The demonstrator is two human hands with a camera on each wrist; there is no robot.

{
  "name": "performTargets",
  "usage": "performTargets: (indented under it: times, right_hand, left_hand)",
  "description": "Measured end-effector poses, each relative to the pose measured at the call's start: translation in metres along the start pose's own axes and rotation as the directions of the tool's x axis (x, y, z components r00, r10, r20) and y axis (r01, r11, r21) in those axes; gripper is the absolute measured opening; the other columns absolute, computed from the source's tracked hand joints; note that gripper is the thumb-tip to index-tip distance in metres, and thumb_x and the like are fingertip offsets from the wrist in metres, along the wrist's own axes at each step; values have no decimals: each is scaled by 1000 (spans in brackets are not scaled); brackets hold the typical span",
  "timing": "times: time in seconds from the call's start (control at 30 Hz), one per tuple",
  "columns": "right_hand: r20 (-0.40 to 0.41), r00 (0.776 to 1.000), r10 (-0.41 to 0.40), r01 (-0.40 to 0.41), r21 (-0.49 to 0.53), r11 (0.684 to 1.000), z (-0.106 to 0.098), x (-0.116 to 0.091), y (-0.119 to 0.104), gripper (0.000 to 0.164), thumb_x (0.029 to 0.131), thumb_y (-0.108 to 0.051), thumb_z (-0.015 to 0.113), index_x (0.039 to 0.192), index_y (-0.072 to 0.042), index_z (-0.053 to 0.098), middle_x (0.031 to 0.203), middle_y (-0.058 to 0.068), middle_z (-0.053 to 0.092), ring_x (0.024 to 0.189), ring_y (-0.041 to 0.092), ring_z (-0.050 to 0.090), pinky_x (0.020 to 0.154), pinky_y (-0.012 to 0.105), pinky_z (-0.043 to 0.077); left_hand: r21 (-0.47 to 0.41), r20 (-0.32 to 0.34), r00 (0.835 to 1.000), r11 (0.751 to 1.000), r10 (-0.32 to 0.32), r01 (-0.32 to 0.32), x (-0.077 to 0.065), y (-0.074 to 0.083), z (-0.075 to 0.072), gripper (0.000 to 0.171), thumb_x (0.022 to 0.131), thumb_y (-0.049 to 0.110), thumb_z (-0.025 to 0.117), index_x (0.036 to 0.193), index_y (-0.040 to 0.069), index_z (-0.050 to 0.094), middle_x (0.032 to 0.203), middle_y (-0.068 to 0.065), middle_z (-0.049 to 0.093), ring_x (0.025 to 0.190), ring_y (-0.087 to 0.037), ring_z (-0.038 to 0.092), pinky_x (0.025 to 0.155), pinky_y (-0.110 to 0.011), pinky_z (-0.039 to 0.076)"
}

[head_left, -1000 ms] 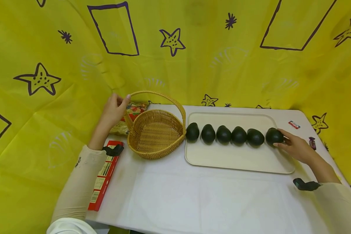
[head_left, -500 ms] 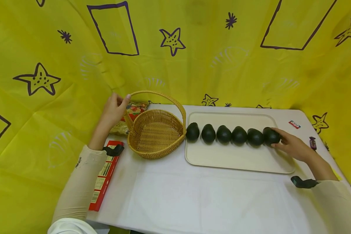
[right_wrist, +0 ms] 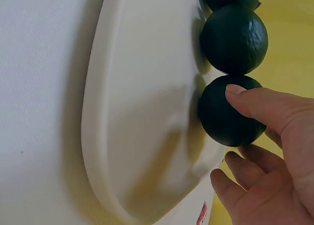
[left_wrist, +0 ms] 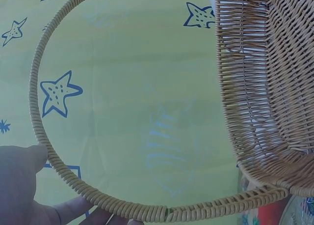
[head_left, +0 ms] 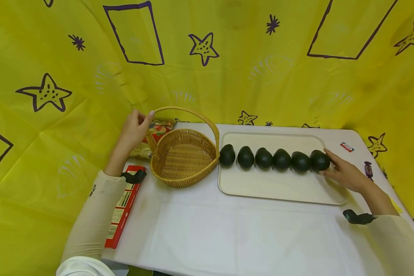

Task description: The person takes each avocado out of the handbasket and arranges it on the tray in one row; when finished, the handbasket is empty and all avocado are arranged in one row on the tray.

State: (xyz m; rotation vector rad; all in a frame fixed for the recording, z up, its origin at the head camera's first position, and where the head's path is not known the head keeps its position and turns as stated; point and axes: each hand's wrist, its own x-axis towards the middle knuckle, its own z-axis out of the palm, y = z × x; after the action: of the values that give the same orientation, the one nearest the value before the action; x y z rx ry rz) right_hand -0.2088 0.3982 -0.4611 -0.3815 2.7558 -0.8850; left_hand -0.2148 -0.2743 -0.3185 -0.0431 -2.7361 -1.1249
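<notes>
My left hand (head_left: 132, 128) grips the handle of a heart-shaped wicker basket (head_left: 184, 159), with nothing in it. In the left wrist view the thumb lies at the handle (left_wrist: 33, 102) and several fingers show beneath it. To the basket's right, a row of several dark green avocados lies on a cream tray (head_left: 272, 188). At the row's right end my right hand (head_left: 346, 174) is spread around the last avocado (head_left: 319, 161). In the right wrist view its thumb rests against that avocado (right_wrist: 225, 119), while the other fingers are parted and loosely bent below it.
A red box (head_left: 122, 211) lies left of the basket, and shiny food packets (head_left: 160, 130) lie behind it. Two small wrapped sweets, a red and white one (head_left: 347, 147) and a purple one (head_left: 368, 169), lie right of the tray. Yellow patterned cloth (head_left: 227, 88) hangs behind the white table.
The right hand has slid the last avocado left until it stands against its neighbour, then loosened its fingers a little. The left hand and basket have stayed put.
</notes>
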Motion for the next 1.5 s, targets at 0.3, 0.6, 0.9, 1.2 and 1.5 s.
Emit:
performTargets:
  times: [0.3,0.6,0.9,1.2,1.5]
  right_hand:
    - [-15,1000,15,-15,-4,1000,-2,-7,0,102,102,-31,72,166,2,1,160,48,13,133,77,28,106,81,29]
    - [-10,997,80,-80,-28,996,-7,-8,1,104,103,-39,70,167,0,-2,159,50,14,138,75,24,106,83,26]
    - [-43,995,91,-94,-87,992,-8,-8,6,98,104,-33,69,164,7,3,156,51,16,132,75,29,104,83,30]
    - [-138,990,36,-57,-155,986,-3,-2,5,76,103,-23,72,152,19,32,141,54,38,118,69,49,97,77,42]
    - [-124,992,22,-36,-107,994,5,5,-3,77,105,-29,70,152,18,32,143,53,37,125,71,46,102,77,38]
  left_hand:
    - [4,6,1000,1000,6,-6,1,1,1,67,108,64,40,118,-2,48,112,-22,53,89,-33,51,77,-45,45]
    - [9,24,1000,1000,-3,2,-2,1,-3,69,107,65,40,120,-3,48,119,-24,52,98,-37,53,82,-49,45]
    - [18,17,1000,1000,6,-6,-1,0,-3,69,108,64,39,120,-3,48,115,-23,54,90,-34,53,78,-46,46]
    - [16,16,1000,1000,10,-10,-2,2,-4,67,108,62,39,119,-3,47,112,-22,53,87,-33,51,76,-45,45]
    - [15,23,1000,1000,3,-3,-1,1,-4,68,108,64,39,120,-3,47,114,-22,53,89,-33,52,77,-45,46]
